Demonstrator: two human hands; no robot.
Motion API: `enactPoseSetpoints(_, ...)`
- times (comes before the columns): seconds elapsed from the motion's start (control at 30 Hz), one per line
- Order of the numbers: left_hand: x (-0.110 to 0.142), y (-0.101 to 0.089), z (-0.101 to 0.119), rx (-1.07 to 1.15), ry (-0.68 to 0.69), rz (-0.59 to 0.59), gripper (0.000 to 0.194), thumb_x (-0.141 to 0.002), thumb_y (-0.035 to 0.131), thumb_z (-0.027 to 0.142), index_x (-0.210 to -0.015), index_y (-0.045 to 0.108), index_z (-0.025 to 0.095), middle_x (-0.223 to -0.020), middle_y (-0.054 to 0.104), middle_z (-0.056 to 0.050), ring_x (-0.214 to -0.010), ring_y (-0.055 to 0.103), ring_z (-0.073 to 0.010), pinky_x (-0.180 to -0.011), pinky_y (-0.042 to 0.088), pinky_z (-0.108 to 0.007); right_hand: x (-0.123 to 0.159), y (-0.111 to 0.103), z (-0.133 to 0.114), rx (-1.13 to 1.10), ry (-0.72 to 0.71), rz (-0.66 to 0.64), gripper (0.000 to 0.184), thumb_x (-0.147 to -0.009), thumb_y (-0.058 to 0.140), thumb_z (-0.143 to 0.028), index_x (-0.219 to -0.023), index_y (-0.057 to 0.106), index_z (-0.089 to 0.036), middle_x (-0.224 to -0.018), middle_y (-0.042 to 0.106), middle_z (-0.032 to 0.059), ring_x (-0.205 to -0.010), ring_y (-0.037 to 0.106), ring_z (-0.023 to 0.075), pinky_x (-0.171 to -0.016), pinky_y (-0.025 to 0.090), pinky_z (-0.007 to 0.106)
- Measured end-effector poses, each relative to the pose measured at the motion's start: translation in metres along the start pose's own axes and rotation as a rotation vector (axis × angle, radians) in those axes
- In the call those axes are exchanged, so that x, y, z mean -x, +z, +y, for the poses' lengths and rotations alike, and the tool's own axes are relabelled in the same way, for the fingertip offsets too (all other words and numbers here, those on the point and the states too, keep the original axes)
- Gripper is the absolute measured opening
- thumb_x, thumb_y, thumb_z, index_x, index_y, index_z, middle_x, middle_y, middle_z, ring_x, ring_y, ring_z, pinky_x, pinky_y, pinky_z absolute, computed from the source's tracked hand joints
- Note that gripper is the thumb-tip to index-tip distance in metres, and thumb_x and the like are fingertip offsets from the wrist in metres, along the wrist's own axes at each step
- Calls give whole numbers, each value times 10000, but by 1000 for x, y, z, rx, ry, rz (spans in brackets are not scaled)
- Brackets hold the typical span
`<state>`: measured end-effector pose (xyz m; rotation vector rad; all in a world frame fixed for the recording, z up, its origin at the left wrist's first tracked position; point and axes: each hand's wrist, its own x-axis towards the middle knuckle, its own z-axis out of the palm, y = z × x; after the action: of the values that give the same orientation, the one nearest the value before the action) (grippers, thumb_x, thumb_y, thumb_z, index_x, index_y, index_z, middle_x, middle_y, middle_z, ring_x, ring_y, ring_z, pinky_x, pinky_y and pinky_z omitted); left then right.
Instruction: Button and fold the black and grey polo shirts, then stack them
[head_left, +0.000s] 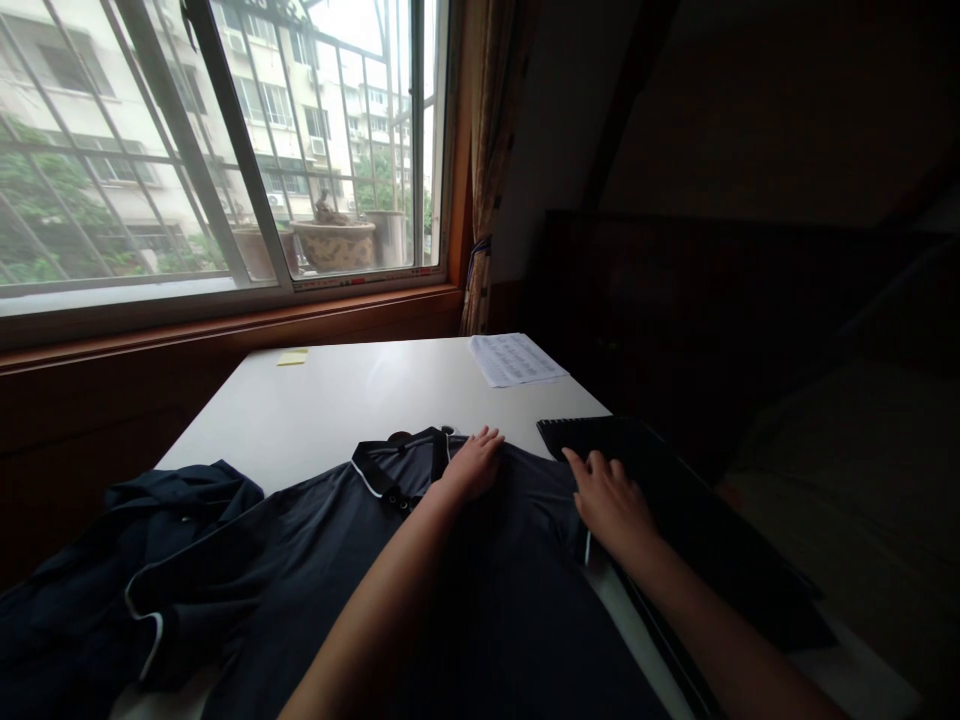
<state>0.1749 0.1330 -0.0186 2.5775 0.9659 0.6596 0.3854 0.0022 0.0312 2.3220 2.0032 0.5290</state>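
Note:
A dark polo shirt [330,560] with white-edged collar and cuffs lies spread over the white table, its collar [394,470] toward the window. My left hand [474,464] rests flat on the shirt's shoulder just right of the collar, fingers stretched out. Over the right sleeve is my right hand [611,495], its index finger extended and the other fingers partly bent. Whether its fingertips pinch any cloth I cannot make out. Part of a small round brown thing shows behind the collar.
The white table [360,390] carries a yellow sticky note [292,357] and printed sheets [516,360] at its far side. A black, toothed-edged flat item [660,500] lies along the right. Crumpled dark clothing [172,510] is heaped at left. A barred window [315,150] stands beyond.

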Motion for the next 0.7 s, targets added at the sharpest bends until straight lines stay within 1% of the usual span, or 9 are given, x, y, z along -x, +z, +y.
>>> enactPoseSetpoints(0.07,5,-8,5,39,-38,108,468,-916,432,87,-1362,550,163,-1465,538,-97,-1424,408,-202,-1183,343,-371,0,-5,-7,9,-36,78,538,-880,522,-100,-1403,537,-224,-1250,582,178,-1128,545,364,-842,500,471)
enactPoseSetpoints(0.13,14,-20,9,78,-89,227,452,-876,445,50,-1279,600,183,-1340,622,-90,-1307,522,-200,-1122,416,-352,-5,-9,-17,-65,-127,132,463,-895,482,-81,-1324,603,-205,-1304,574,166,-1231,493,346,-959,466,474)
enactPoseSetpoints(0.2,26,-37,8,82,-144,318,415,-858,455,41,-1201,630,195,-1213,662,-83,-1170,592,-211,-1057,466,-363,-13,-10,-32,-177,-245,127,422,-915,449,-88,-1281,633,-188,-1314,595,145,-1271,487,298,-1051,426,428)
enactPoseSetpoints(0.3,53,-65,-3,5,-212,388,372,-853,466,44,-1136,644,209,-1130,664,-65,-1081,601,-224,-1010,484,-377,-31,-3,-63,-345,-382,51,422,-947,431,-147,-1330,609,-150,-1350,608,132,-1279,520,249,-1126,383,379)
enactPoseSetpoints(0.33,64,-74,-8,-35,-226,390,365,-855,472,48,-1134,640,212,-1130,660,-63,-1077,596,-226,-1008,483,-378,-38,1,-75,-395,-406,22,434,-959,427,-176,-1360,586,-129,-1386,592,139,-1306,511,249,-1148,366,383)
enactPoseSetpoints(0.4,90,-91,-22,-128,-237,353,371,-856,478,53,-1156,627,212,-1157,650,-68,-1110,578,-233,-1024,474,-382,-52,10,-99,-480,-434,-32,472,-984,410,-237,-1413,535,-86,-1454,541,163,-1374,461,259,-1179,333,403)
enactPoseSetpoints(0.53,146,-118,-56,-333,-269,231,423,-862,486,74,-1243,601,220,-1285,606,-85,-1240,521,-255,-1108,417,-411,-72,27,-140,-556,-500,-71,538,-1015,382,-332,-1478,454,-69,-1541,442,159,-1448,374,247,-1206,292,397)
enactPoseSetpoints(0.63,184,-138,-82,-485,-349,141,406,-908,462,118,-1285,594,191,-1321,603,-112,-1322,468,-287,-1148,359,-440,-75,35,-157,-572,-515,-61,553,-1018,383,-373,-1499,431,-104,-1583,374,150,-1478,317,253,-1209,272,442)
enactPoseSetpoints(0.7,203,-152,-96,-574,-431,94,388,-941,449,166,-1305,582,170,-1315,605,-134,-1297,481,-307,-1108,384,-453,-74,39,-159,-578,-512,-41,551,-1020,377,-391,-1507,425,-137,-1603,336,137,-1492,286,252,-1214,248,467)
